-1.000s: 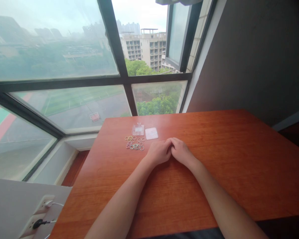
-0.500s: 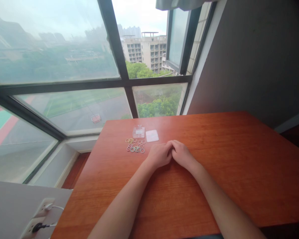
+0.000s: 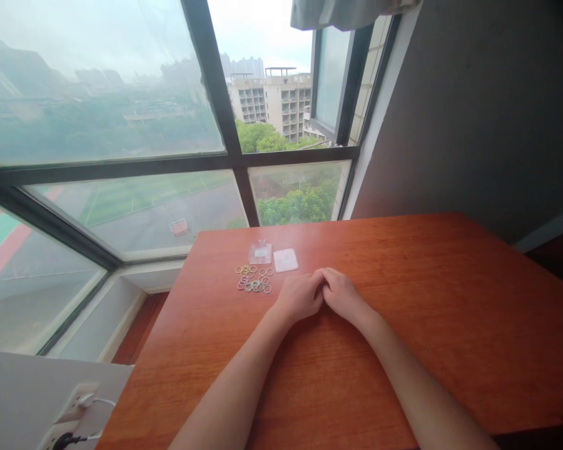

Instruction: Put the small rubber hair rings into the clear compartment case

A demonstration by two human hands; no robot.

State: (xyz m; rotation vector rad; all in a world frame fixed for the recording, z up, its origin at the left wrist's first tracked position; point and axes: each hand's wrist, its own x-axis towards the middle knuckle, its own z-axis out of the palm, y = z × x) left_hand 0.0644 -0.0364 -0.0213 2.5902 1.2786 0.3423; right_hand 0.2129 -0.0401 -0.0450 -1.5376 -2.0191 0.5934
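Observation:
My left hand (image 3: pixel 300 295) and my right hand (image 3: pixel 341 294) rest palm down on the reddish wooden table (image 3: pixel 403 312), fingertips meeting in the middle. Their fingers are curled loosely and nothing shows in either hand. Just left of my left hand lies a small heap of several thin coloured rings (image 3: pixel 254 279). Behind the rings stands a small clear plastic box (image 3: pixel 259 253), and its flat square lid (image 3: pixel 286 260) lies beside it on the right.
A large window with dark frames (image 3: pixel 216 156) runs along the table's far and left side. A dark wall (image 3: pixel 473 106) stands at the right. A wall socket with plugged cables (image 3: pixel 75 419) sits at the lower left.
My hands have stayed together on the table. The view has tipped slightly, so everything sits a little lower in the picture.

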